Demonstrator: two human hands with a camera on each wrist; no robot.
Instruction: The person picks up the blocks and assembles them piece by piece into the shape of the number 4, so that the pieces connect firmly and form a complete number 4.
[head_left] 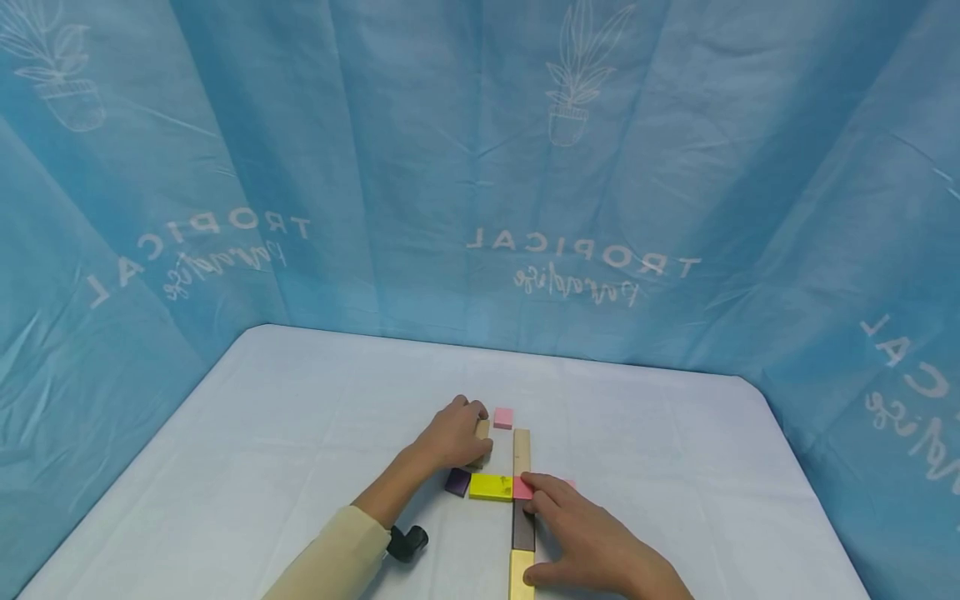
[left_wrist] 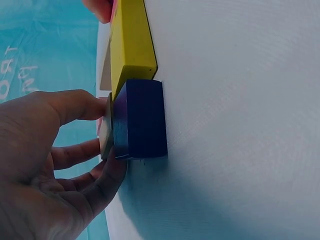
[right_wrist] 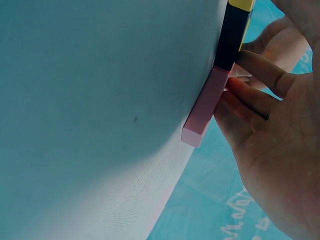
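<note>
My left hand [head_left: 452, 435] pinches a plain wooden block [head_left: 482, 430] between thumb and fingers, close behind a dark purple block [head_left: 457, 482]. In the left wrist view, the dark block [left_wrist: 145, 120] abuts the end of a yellow block [left_wrist: 134, 42]. My right hand [head_left: 585, 537] lies along a row of blocks. Its fingertips touch a pink block at the crossing, and its thumb rests at a pale yellow block [head_left: 518, 573]. Between these lies a dark brown block [head_left: 523, 527]. The right wrist view has extended fingers along a long pink block [right_wrist: 204, 110].
Another plain wooden block [head_left: 522, 452] extends the row toward the back. Beside its far end lies a small pink block [head_left: 503, 418]. A black device [head_left: 408, 543] sits by the left sleeve. Blue printed curtains [head_left: 480, 167] surround the white table [head_left: 637, 417].
</note>
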